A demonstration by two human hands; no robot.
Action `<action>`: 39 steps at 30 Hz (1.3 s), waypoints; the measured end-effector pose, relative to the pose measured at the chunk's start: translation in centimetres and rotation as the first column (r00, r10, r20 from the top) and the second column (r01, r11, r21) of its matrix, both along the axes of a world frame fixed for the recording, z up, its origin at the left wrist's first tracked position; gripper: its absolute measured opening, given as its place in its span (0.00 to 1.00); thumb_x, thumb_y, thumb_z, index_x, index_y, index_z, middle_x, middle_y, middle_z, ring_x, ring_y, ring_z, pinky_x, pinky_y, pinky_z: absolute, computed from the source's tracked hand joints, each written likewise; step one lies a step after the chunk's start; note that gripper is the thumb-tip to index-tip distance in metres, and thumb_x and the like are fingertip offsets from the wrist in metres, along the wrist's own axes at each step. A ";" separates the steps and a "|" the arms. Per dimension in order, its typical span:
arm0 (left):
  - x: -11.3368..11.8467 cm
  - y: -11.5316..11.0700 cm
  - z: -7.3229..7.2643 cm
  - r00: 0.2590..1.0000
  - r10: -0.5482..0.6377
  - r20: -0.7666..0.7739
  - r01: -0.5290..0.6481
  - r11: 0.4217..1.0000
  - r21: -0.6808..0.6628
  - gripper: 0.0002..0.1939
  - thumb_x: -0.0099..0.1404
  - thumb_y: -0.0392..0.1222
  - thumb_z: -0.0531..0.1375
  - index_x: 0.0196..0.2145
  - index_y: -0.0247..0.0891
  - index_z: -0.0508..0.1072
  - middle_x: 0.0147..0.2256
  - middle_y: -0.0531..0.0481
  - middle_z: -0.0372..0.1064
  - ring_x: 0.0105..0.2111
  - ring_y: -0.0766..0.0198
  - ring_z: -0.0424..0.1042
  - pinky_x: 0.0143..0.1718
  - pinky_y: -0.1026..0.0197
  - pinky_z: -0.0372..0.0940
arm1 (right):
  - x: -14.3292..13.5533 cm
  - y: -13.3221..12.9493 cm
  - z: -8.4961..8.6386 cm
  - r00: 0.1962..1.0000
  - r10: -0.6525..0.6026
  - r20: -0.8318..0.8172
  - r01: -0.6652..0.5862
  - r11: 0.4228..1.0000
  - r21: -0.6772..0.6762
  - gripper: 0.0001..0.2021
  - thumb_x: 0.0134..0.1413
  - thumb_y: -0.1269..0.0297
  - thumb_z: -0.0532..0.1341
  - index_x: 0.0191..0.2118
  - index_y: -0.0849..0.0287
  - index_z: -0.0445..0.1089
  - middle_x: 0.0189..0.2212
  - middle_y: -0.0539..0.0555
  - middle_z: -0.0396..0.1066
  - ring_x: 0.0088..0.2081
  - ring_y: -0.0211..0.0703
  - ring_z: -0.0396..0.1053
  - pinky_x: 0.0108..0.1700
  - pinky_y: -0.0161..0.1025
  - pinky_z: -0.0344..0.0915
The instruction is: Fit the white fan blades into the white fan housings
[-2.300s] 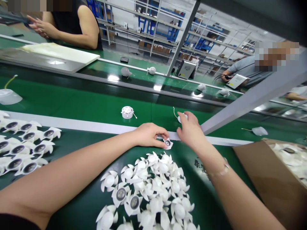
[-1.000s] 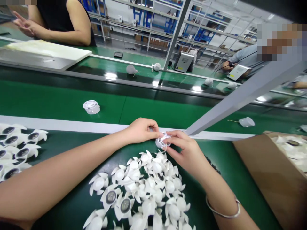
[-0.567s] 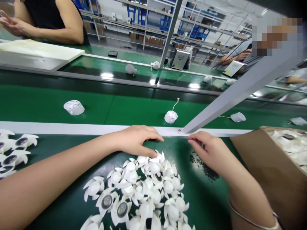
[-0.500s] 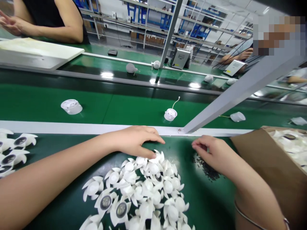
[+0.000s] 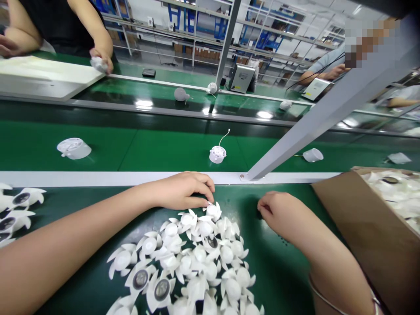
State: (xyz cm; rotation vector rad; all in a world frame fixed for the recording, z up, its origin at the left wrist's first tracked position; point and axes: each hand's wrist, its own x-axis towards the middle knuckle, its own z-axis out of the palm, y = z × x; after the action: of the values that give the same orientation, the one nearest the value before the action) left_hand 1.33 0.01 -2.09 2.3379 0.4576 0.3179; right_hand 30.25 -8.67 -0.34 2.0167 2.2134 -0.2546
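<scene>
White plastic rotor with curved blades (image 5: 213,211) | left hand (image 5: 182,191): narrow pinch on its upper blade | right hand (image 5: 284,214): curled, contents cannot be told | rotor at far edge of matching heap (image 5: 200,253) | probably light, stiff, slick; thin blades may snap, better gripped by domed hub

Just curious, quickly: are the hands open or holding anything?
Left hand: fingertips at a white bladed part; grip unclear.
Right hand: curled closed; contents hidden.

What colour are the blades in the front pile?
The blades are white; head view shows them best.
</scene>
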 end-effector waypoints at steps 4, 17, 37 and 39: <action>0.3 -0.1 -0.3 0.998 0.066 0.008 -0.066 0.998 -0.001 0.09 0.68 0.40 0.58 0.37 0.41 0.79 0.47 0.50 0.73 0.43 0.64 0.73 0.47 0.63 0.63 | -1.6 -0.1 0.2 0.982 -0.072 0.174 0.077 0.997 -0.022 0.12 0.55 0.73 0.55 0.24 0.57 0.70 0.27 0.55 0.73 0.26 0.43 0.68 0.25 0.38 0.52; 0.4 -0.6 0.7 0.992 -0.071 -0.108 0.072 0.997 0.008 0.18 0.68 0.49 0.61 0.55 0.54 0.73 0.61 0.52 0.64 0.63 0.51 0.58 0.65 0.47 0.46 | -2.0 0.1 0.6 0.976 -0.133 0.171 0.147 0.986 -0.073 0.13 0.59 0.73 0.54 0.26 0.57 0.69 0.30 0.55 0.74 0.29 0.44 0.69 0.27 0.39 0.50; -0.1 1.6 -1.4 0.991 0.027 0.131 -0.035 0.998 0.057 0.10 0.68 0.46 0.61 0.43 0.41 0.78 0.43 0.48 0.77 0.45 0.61 0.71 0.51 0.59 0.62 | 2.0 0.9 0.5 0.952 -0.061 -0.300 0.016 0.988 -0.152 0.12 0.57 0.67 0.56 0.30 0.55 0.77 0.34 0.51 0.77 0.34 0.43 0.73 0.34 0.37 0.64; -0.4 1.7 -1.1 0.995 0.017 0.103 -0.020 0.999 0.028 0.14 0.65 0.46 0.64 0.48 0.42 0.77 0.47 0.47 0.76 0.49 0.59 0.69 0.53 0.57 0.63 | 2.0 0.9 0.4 0.955 -0.064 -0.290 0.022 0.989 -0.147 0.12 0.57 0.66 0.56 0.29 0.55 0.77 0.34 0.51 0.77 0.33 0.43 0.73 0.33 0.37 0.64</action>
State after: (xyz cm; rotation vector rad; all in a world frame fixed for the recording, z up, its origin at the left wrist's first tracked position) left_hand 0.89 1.76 -3.18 2.3336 0.4275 0.4538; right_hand 32.24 -7.79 0.06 2.0647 2.2379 -0.7423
